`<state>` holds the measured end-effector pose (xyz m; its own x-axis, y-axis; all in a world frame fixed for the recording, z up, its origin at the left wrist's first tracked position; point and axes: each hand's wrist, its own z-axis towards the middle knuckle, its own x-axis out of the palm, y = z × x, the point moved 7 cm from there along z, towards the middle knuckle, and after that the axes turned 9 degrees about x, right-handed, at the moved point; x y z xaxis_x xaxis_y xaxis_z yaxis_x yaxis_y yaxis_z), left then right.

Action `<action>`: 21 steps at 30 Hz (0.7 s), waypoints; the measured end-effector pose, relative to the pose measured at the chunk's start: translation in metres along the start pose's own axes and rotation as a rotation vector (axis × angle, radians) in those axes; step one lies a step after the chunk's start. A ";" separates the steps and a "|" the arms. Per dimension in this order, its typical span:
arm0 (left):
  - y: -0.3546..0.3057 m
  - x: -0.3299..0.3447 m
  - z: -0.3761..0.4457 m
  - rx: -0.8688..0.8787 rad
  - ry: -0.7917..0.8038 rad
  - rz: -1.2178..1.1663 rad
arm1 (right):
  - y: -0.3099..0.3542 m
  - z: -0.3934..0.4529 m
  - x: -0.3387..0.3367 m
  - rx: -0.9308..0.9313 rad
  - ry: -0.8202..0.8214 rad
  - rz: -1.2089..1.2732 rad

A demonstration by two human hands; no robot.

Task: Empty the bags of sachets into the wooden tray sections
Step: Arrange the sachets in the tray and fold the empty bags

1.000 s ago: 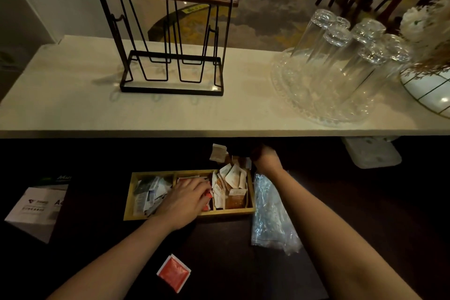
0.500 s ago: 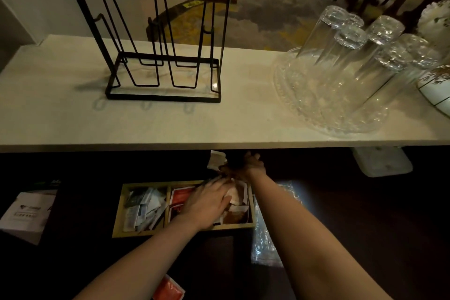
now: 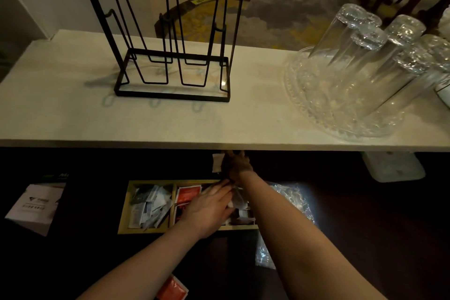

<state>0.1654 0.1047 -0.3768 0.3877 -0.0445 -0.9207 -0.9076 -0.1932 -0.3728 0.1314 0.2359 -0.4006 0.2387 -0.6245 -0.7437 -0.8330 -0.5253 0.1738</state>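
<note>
A pale stone shelf [image 3: 170, 124] runs across the upper half of my view, and below its edge lies a dark, dimly lit surface [image 3: 365, 238]. On the shelf stands a black wire rack with a brown wooden top bar [image 3: 170, 39], and to its right a clear glass platter [image 3: 341, 105] carries several upturned clear tumblers [image 3: 365, 39].

On the dark surface sits the shallow wooden tray with three sections [image 3: 146, 229]. Its left section holds a heap of white and grey paper sachets [image 3: 148, 204]; the middle one shows red sachets [image 3: 188, 193]; the right one holds pale and brown sachets [image 3: 241, 212], partly hidden by my arms.

My left hand [image 3: 209, 209] lies flat over the middle and right sections, fingers straight and resting on the sachets. My right hand [image 3: 237, 164] reaches past the tray's far edge under the shelf, pinching a small white sachet [image 3: 217, 162].

A crumpled clear plastic bag [image 3: 292, 200] lies just right of the tray, partly beneath my right forearm. A loose red sachet [image 3: 171, 290] sits near the bottom edge, and a white printed carton [image 3: 36, 204] lies well to the left. A white plastic box [image 3: 392, 165] rests under the shelf on the right.
</note>
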 end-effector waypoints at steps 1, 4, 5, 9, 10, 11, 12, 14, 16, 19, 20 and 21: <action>-0.001 -0.002 0.000 0.012 -0.005 -0.004 | 0.001 -0.001 0.000 -0.024 0.000 0.008; -0.001 -0.006 -0.001 0.029 -0.015 -0.026 | 0.008 -0.006 0.000 -0.114 0.009 0.016; -0.001 -0.007 -0.002 0.038 -0.011 -0.029 | 0.010 -0.010 -0.002 -0.143 0.017 0.015; -0.002 -0.008 -0.001 0.028 0.033 -0.046 | 0.006 -0.025 -0.031 -0.129 -0.009 0.227; -0.002 -0.010 -0.001 0.017 0.029 -0.069 | 0.000 -0.029 -0.040 -0.114 -0.029 0.295; -0.001 -0.012 -0.002 0.003 0.014 -0.098 | -0.004 -0.034 -0.050 -0.112 -0.049 0.339; 0.001 -0.016 -0.004 -0.016 -0.025 -0.139 | -0.008 -0.042 -0.057 -0.138 -0.056 0.392; 0.006 -0.025 -0.012 -0.074 -0.178 -0.225 | -0.015 -0.062 -0.065 -0.235 -0.026 0.576; 0.017 -0.035 -0.021 -0.201 -0.342 -0.339 | -0.024 -0.086 -0.057 -0.306 0.071 0.664; 0.025 -0.045 -0.028 -0.355 -0.489 -0.534 | -0.035 -0.104 -0.025 -0.361 0.113 0.597; 0.023 -0.047 -0.026 -0.338 -0.490 -0.570 | -0.037 -0.105 -0.016 -0.376 0.079 0.583; 0.016 -0.047 -0.023 -0.289 -0.458 -0.594 | -0.038 -0.105 -0.007 -0.399 0.035 0.544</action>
<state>0.1360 0.0810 -0.3367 0.6310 0.5400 -0.5570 -0.4683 -0.3074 -0.8284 0.2138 0.1999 -0.3342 -0.1412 -0.8753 -0.4625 -0.5922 -0.2997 0.7480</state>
